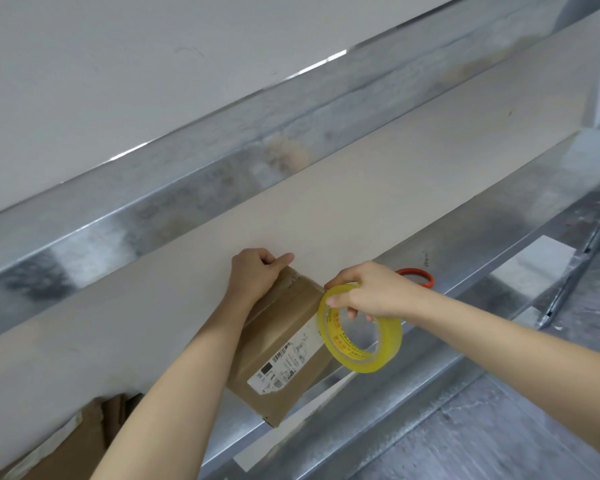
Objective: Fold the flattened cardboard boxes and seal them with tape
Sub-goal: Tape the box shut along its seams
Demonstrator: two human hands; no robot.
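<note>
- Roughly at 6 o'clock from the middle of the view, 1 brown cardboard box (281, 355) lies folded up on the steel desk (499, 237). Its far end rests over a pale board (153, 306) that runs from 8 o'clock to 2 o'clock.
- A white shipping label (284, 365) sits on the box's top face, toward its 4 o'clock edge.
- At the box's 12 o'clock end, the left hand (253, 275) grips it, fingers curled over the far edge and the thumb stretched along it.
- At 2 o'clock of the box, the right hand (368, 289) holds a yellow tape roll (359, 329). Thumb and forefinger pinch its upper rim, and the other fingers hook through the hole.
- The roll stands on edge, tilted, with its top rim just beside the box's far right corner. Whether a strip is stuck down I cannot tell.
- An orange ring (418, 275) shows behind the right hand, at its 2 o'clock; the rest of it is hidden.
- Flattened cardboard (94, 431) lies at 7 o'clock of the view, beside the left forearm.
</note>
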